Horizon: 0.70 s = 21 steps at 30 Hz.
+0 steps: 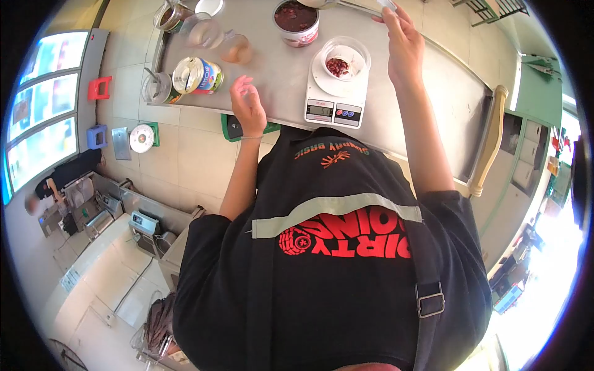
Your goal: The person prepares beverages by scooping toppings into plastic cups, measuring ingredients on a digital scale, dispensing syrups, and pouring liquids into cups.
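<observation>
Right hand (405,52) pinching a slim, silver metal ladle (359,8), top of frame.
Left hand (249,106), upper left of centre, loosely spread; upper centre, a clear, round plastic cup (357,60) of dark-red beans (336,67) sits on a white digital scale (335,112).

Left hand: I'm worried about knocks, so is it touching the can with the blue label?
Apart. The head view shows a strip of metal tabletop between the left hand and the can.
</observation>
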### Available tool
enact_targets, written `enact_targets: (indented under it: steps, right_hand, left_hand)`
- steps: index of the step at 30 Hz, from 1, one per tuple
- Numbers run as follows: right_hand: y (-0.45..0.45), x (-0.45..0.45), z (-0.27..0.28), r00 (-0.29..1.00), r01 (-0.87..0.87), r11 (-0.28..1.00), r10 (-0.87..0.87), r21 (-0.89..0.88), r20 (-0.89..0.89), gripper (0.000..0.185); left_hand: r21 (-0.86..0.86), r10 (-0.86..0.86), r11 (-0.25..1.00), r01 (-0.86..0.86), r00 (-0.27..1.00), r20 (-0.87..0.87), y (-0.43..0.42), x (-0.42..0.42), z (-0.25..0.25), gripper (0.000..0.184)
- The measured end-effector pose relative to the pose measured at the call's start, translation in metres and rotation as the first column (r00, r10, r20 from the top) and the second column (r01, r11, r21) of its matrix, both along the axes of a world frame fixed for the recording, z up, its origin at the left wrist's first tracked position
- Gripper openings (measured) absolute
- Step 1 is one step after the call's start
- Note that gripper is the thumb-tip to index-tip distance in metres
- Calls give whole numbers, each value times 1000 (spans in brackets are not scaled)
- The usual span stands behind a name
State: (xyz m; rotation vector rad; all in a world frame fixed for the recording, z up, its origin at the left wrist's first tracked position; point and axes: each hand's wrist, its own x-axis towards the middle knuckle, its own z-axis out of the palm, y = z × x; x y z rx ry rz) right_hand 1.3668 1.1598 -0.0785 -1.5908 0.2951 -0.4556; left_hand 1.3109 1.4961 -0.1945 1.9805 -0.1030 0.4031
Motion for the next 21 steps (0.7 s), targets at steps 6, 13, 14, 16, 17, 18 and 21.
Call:
enact_targets:
  steps: [6, 13, 14, 16, 17, 18, 21]
  right_hand:
    - [15, 29, 1, 1000, 11, 945, -6, -327, 16, 27]
    - [30, 30, 8, 994, 108, 727, -79, -678, 73, 16]
    - [34, 29, 11, 994, 108, 728, -81, -677, 72, 16]
    - [39, 28, 15, 986, 140, 597, -6, -790, 170, 13]
    - [39, 25, 11, 985, 142, 597, -9, -790, 170, 13]
    - [38, 25, 5, 995, 65, 594, 24, -802, 98, 20]
    - [35, 34, -11, 998, -59, 674, 66, -736, -19, 25]
  left_hand:
    - [23, 72, 997, -77, 984, 160, -4, -1, -13, 30]
    - [20, 58, 998, -62, 984, 167, -5, -2, -13, 28]
    - [30, 53, 998, -59, 984, 170, -5, -2, -12, 28]
    - [15, 54, 998, -57, 987, 153, -7, -2, -10, 28]
    - [-2, 55, 998, -55, 989, 138, -8, -2, -9, 28]
    - [-3, 53, 999, -53, 988, 146, -9, -3, -9, 28]
    - [24, 67, 997, -72, 984, 164, -9, 1, -10, 27]
